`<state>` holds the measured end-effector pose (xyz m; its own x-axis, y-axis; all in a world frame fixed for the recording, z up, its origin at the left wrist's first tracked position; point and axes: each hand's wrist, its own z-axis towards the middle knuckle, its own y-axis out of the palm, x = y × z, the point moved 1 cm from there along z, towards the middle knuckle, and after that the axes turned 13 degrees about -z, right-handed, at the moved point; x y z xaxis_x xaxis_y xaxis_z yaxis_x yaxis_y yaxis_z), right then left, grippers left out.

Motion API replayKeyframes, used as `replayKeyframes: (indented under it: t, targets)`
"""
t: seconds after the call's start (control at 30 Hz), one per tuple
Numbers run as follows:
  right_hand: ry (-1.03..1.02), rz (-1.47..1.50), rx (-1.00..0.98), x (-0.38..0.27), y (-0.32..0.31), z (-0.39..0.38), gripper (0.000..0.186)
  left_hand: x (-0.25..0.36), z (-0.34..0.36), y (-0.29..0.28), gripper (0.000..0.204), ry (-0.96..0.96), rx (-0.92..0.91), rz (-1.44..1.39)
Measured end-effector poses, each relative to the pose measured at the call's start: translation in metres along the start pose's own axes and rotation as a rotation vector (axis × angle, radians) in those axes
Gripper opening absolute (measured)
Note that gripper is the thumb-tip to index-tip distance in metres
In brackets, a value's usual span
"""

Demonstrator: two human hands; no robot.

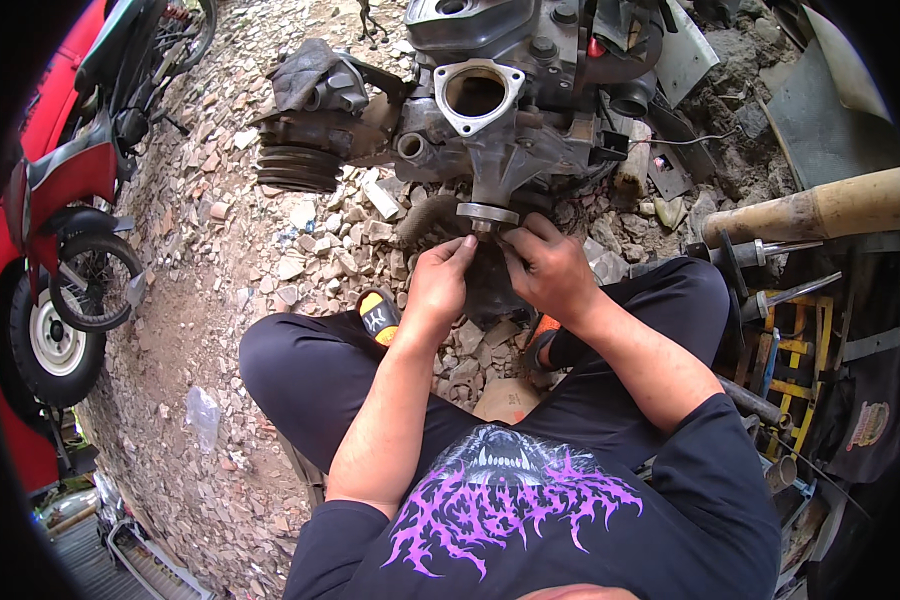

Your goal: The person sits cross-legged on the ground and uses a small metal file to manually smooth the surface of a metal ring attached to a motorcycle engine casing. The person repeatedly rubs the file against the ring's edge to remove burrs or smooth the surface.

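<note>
A dark, greasy engine [530, 150] stands on the gravel in front of me, with a pale three-bolt flange [519, 82] around a round opening on its upper side. Toward me, a round metal flange [487, 214] sits on the end of the shaft housing, and a small hub [483, 227] sticks out of its middle. My left hand [440, 283] is closed, its thumb and forefinger pressed together at the hub's left side. My right hand [553, 268] is curled at the flange's right edge, fingers bent inward. Whatever is between the fingertips of either hand is hidden or too small to name.
A belt pulley [298, 168] juts from the engine's left side. Broken stones [370, 240] cover the ground. A bamboo pole [815, 207], metal shafts [785, 290] and a yellow crate [805, 360] lie at the right. A motorbike [95, 250] and a red vehicle [10, 380] stand at the left.
</note>
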<state>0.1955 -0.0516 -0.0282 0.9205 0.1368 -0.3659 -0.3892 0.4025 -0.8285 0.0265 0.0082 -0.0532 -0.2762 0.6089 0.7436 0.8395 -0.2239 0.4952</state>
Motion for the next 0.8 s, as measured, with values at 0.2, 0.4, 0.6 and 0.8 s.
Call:
replayKeyframes:
  t: [0.2, 0.4, 0.6, 0.8]
  targets:
    - [0.013, 0.057, 0.031, -0.006, -0.009, 0.004, 0.011, 0.004, 0.001, 0.003, 0.034, 0.0, -0.008, -0.004]
    - [0.071, 0.002, -0.024, 0.006, -0.002, -0.003, 0.008, 0.0, -0.001, -0.002, 0.034, -0.027, 0.015, 0.06]
    - [0.066, 0.042, 0.001, -0.007, -0.004, 0.005, 0.017, -0.005, 0.004, -0.005, 0.033, 0.031, 0.045, 0.048]
    - [0.055, 0.06, 0.017, -0.006, -0.004, 0.0, 0.012, -0.006, 0.004, -0.005, 0.031, 0.07, 0.095, 0.157]
